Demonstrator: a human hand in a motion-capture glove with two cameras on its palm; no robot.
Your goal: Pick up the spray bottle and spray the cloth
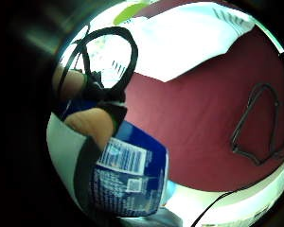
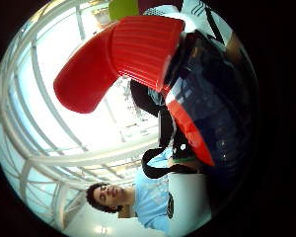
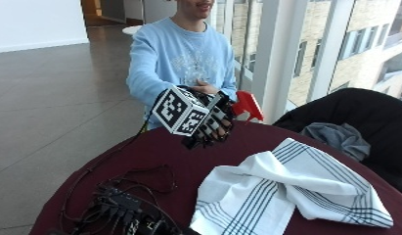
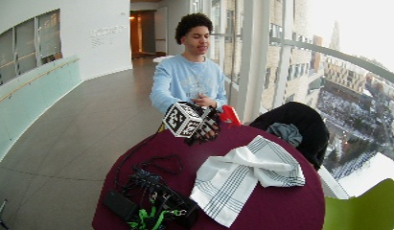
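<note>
I see the gloved right hand (image 3: 210, 125) raised above the far side of the bench (image 3: 188, 164), its fingers (image 3: 213, 128) curled round the spray bottle (image 1: 128, 177), whose red spray head (image 3: 248, 106) pokes out to the right. The striped white cloth (image 3: 285, 191) lies crumpled on the bench, nearer and to the right.

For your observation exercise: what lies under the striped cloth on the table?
The white striped cloth lies crumpled on the dark red tablecloth, which shows all around it. Anything beneath its folds is covered and cannot be seen.
</note>
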